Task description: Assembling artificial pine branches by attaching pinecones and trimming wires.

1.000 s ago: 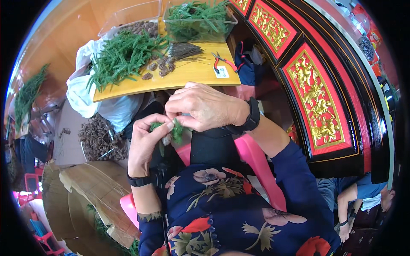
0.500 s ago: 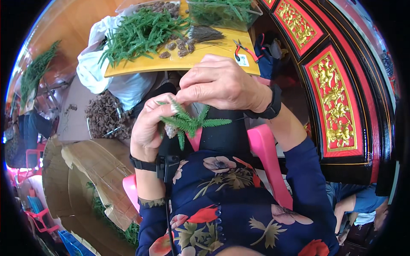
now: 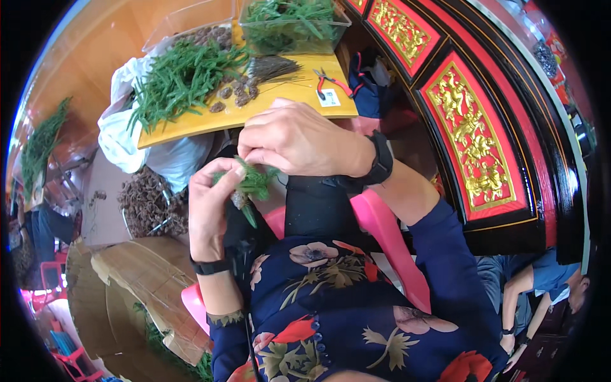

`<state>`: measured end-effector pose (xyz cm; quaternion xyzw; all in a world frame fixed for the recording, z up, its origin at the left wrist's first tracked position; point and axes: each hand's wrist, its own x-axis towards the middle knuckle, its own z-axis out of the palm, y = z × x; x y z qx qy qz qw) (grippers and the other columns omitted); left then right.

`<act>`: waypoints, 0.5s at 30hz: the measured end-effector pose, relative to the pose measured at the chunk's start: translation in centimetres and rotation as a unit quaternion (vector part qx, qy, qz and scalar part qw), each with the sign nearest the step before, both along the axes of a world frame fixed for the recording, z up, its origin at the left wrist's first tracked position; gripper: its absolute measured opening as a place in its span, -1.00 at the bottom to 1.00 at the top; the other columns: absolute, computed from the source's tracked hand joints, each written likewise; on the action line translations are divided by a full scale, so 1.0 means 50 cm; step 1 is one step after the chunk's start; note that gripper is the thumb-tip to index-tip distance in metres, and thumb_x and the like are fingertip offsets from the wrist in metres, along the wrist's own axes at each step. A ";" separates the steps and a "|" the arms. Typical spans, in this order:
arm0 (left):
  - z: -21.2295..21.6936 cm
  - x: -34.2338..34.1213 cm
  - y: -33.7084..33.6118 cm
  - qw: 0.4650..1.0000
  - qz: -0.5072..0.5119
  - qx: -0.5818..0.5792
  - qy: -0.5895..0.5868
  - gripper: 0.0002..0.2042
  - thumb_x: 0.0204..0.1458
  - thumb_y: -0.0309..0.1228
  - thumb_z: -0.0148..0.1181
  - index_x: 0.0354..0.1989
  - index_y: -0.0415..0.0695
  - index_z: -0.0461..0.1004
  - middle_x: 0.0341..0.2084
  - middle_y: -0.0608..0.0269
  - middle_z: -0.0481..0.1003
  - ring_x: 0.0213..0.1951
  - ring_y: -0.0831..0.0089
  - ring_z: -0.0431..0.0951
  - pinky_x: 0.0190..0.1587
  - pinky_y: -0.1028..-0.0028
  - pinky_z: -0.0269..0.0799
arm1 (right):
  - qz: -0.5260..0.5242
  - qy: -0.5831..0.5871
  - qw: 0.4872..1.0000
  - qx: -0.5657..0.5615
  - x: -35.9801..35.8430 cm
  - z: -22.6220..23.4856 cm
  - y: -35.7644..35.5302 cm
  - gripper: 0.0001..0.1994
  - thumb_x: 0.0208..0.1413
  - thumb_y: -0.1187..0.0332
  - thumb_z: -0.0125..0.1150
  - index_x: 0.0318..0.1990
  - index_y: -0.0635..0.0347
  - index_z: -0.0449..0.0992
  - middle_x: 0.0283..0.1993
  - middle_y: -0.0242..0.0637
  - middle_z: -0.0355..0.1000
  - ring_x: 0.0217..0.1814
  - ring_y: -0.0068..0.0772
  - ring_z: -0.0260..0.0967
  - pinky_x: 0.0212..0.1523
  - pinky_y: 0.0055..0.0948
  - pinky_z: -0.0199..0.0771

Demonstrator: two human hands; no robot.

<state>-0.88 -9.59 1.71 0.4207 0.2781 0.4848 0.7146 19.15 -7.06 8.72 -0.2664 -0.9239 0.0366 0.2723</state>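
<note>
My left hand [image 3: 213, 191] is closed around the base of a green artificial fir sprig [image 3: 256, 184], thumb pressed on its stems. A small brown pine cone [image 3: 239, 200] hangs among the needles beside that thumb. Just above, my right hand [image 3: 293, 140] is pinched shut against the top of the sprig. Its knuckles hide whatever lies between the fingertips. Both hands are over my lap, short of the yellow table [image 3: 299, 108].
On the table lie a heap of fir sprigs [image 3: 181, 76], loose pine cones [image 3: 243, 92], thin dark wires [image 3: 272, 67] and red-handled pliers [image 3: 332, 83]. A clear bin [image 3: 289, 39] stands behind. More cones [image 3: 149, 204] and torn cardboard [image 3: 149, 274] are at left; a carved panel [image 3: 471, 140] is at right.
My right hand has turned and lowered over the sprig, covering more of it. The sprig's leaves have swung round. The whole view has shifted, so the table sits further left.
</note>
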 end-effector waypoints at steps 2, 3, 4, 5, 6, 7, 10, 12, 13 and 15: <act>0.030 0.017 -0.014 0.953 0.107 0.087 0.269 -0.84 -0.03 -0.48 0.27 -0.29 -0.29 0.55 -0.51 0.35 0.50 -0.53 0.73 0.40 -0.49 0.69 0.28 | -0.033 0.008 0.997 -0.066 0.003 -0.014 0.005 -0.87 0.00 0.35 0.21 -0.29 0.10 0.59 -0.40 -0.31 0.48 -0.37 -0.28 0.43 -0.35 -0.36 0.37; 0.028 0.026 -0.015 0.954 0.103 0.091 0.268 -0.84 -0.03 -0.48 0.27 -0.29 -0.29 0.55 -0.51 0.35 0.50 -0.53 0.73 0.40 -0.49 0.69 0.28 | -0.061 0.016 0.989 -0.134 0.005 -0.025 0.009 -0.86 0.02 0.33 0.21 -0.29 0.12 0.60 -0.43 -0.29 0.49 -0.39 -0.25 0.43 -0.35 -0.34 0.38; 0.025 0.034 -0.017 0.936 0.145 0.136 0.292 -0.86 -0.03 -0.49 0.27 -0.31 -0.28 0.56 -0.55 0.39 0.49 -0.55 0.74 0.38 -0.50 0.72 0.25 | -0.087 0.025 0.975 -0.202 0.008 -0.035 0.012 -0.85 0.04 0.31 0.21 -0.28 0.14 0.60 -0.46 -0.28 0.49 -0.42 -0.23 0.43 -0.34 -0.33 0.39; 0.019 0.042 -0.017 0.913 0.187 0.180 0.314 -0.89 -0.03 -0.50 0.28 -0.34 -0.27 0.58 -0.58 0.43 0.47 -0.58 0.76 0.35 -0.51 0.74 0.23 | -0.090 0.024 0.975 -0.200 0.015 -0.046 0.018 -0.85 0.04 0.31 0.21 -0.28 0.14 0.60 -0.46 -0.28 0.49 -0.42 -0.23 0.43 -0.34 -0.33 0.39; 0.013 0.045 -0.016 0.885 0.231 0.221 0.338 -0.91 -0.02 -0.51 0.29 -0.36 -0.26 0.59 -0.61 0.48 0.45 -0.60 0.78 0.33 -0.52 0.77 0.21 | -0.092 0.071 0.955 -0.274 0.022 -0.060 0.035 -0.83 0.05 0.29 0.22 -0.29 0.16 0.60 -0.48 -0.28 0.49 -0.44 -0.23 0.44 -0.33 -0.34 0.41; 0.006 0.046 -0.013 0.884 0.233 0.222 0.338 -0.91 -0.02 -0.51 0.29 -0.36 -0.26 0.59 -0.61 0.48 0.45 -0.60 0.78 0.33 -0.52 0.77 0.21 | -0.094 0.117 0.927 -0.345 0.030 -0.075 0.055 -0.82 0.06 0.27 0.23 -0.30 0.18 0.61 -0.50 -0.28 0.50 -0.45 -0.23 0.45 -0.33 -0.35 0.42; -0.013 0.042 -0.009 0.868 0.298 0.213 0.336 -0.92 -0.01 -0.50 0.26 -0.38 -0.26 0.58 -0.60 0.50 0.47 -0.61 0.79 0.32 -0.55 0.75 0.18 | -0.258 0.114 0.894 -0.348 0.102 -0.128 0.153 -0.55 0.01 -0.01 0.27 -0.18 0.24 0.57 -0.34 -0.16 0.54 -0.28 -0.20 0.49 -0.17 -0.35 0.44; -0.010 0.045 -0.013 0.878 0.299 0.191 0.323 -0.92 0.00 -0.51 0.25 -0.37 -0.26 0.58 -0.60 0.50 0.46 -0.60 0.78 0.31 -0.55 0.74 0.18 | -0.489 -0.060 0.855 -0.161 0.170 -0.148 0.202 -0.28 -0.16 -0.23 0.27 -0.05 0.27 0.49 -0.13 -0.02 0.50 -0.04 -0.08 0.44 -0.01 -0.25 0.39; -0.008 0.049 -0.012 0.889 0.295 0.170 0.307 -0.91 0.01 -0.51 0.24 -0.36 -0.27 0.58 -0.61 0.49 0.46 -0.60 0.78 0.31 -0.54 0.74 0.18 | -0.531 -0.071 0.831 -0.150 0.203 -0.167 0.214 -0.26 -0.19 -0.27 0.25 -0.05 0.25 0.51 -0.06 0.00 0.46 0.05 -0.01 0.36 -0.01 -0.12 0.36; -0.002 0.049 -0.012 0.896 0.298 0.147 0.296 -0.91 0.02 -0.51 0.23 -0.34 -0.27 0.58 -0.62 0.49 0.45 -0.60 0.77 0.31 -0.54 0.74 0.18 | -0.564 -0.080 0.809 -0.143 0.239 -0.189 0.238 -0.23 -0.21 -0.31 0.24 -0.05 0.24 0.52 0.02 0.02 0.42 0.14 0.07 0.28 -0.01 0.01 0.32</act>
